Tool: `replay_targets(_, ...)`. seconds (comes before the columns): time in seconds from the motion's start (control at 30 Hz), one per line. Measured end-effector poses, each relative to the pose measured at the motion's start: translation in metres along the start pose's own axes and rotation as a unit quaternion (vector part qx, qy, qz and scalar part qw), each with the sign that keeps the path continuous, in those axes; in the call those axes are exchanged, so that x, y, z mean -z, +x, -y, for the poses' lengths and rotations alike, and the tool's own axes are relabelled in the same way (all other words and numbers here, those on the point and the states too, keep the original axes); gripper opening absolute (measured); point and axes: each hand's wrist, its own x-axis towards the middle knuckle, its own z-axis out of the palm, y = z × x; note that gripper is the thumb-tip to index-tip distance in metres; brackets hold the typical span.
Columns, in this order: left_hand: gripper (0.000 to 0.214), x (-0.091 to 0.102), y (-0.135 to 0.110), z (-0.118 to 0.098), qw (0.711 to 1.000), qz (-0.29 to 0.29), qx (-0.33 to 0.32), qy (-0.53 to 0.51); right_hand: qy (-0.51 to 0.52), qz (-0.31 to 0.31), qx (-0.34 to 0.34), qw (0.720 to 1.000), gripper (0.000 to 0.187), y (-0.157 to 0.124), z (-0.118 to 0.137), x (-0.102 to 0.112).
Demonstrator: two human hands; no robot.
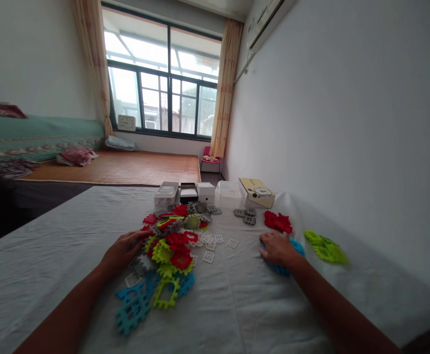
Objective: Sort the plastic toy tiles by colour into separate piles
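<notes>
A heap of flat plastic building tiles (170, 246) in red, green, blue and grey lies on the white cloth in front of me. My left hand (123, 250) rests palm down at the heap's left edge, fingers curled onto grey pieces. My right hand (278, 247) lies flat on a small stack of blue tiles (295, 246) to the right. Sorted groups sit near it: red tiles (277, 221), green tiles (325, 247) and grey tiles (245, 215). Small white window pieces (209, 244) are scattered between the hands.
White boxes (185, 192), a clear container (228, 190) and a yellow cardboard box (256, 192) stand at the table's far edge. A white wall (348, 123) runs along the right. Beyond are a bed platform (126, 167), a window and a pink chair (210, 160).
</notes>
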Motion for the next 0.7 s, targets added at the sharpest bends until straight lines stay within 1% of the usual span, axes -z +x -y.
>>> replay_targets(0.13,0.044,-0.003,0.0,0.005,1.0,-0.005,-0.003,0.001,0.002,-0.008,-0.009,1.0,0.033,-0.008,-0.004,0.001)
replay_targets(0.23,0.043,-0.004,0.001,0.007,1.0,-0.003,-0.006,-0.008,0.011,-0.006,-0.015,1.0,0.031,-0.019,-0.011,0.002)
replay_targets(0.4,0.044,-0.004,0.002,0.007,1.0,-0.006,0.002,-0.017,0.022,-0.001,-0.026,0.999,0.029,-0.036,-0.026,-0.006)
replay_targets(0.5,0.044,-0.003,0.002,0.006,1.0,-0.008,0.001,-0.014,0.023,0.008,-0.025,0.999,0.029,-0.039,-0.03,-0.009)
replay_targets(0.53,0.044,-0.003,0.001,0.005,1.0,-0.008,0.001,-0.011,0.024,0.002,-0.025,0.999,0.031,-0.038,-0.029,-0.008)
replay_targets(0.6,0.043,-0.001,0.001,0.001,1.0,-0.009,0.002,-0.006,0.036,-0.035,-0.021,0.999,0.039,-0.029,-0.019,-0.002)
replay_targets(0.67,0.043,0.001,0.0,-0.004,1.0,-0.011,0.005,-0.002,0.074,-0.071,0.007,0.995,0.041,-0.013,-0.001,0.008)
replay_targets(0.7,0.043,0.002,-0.001,-0.006,1.0,-0.011,0.007,-0.001,0.103,-0.07,0.032,0.992,0.039,-0.003,0.01,0.014)
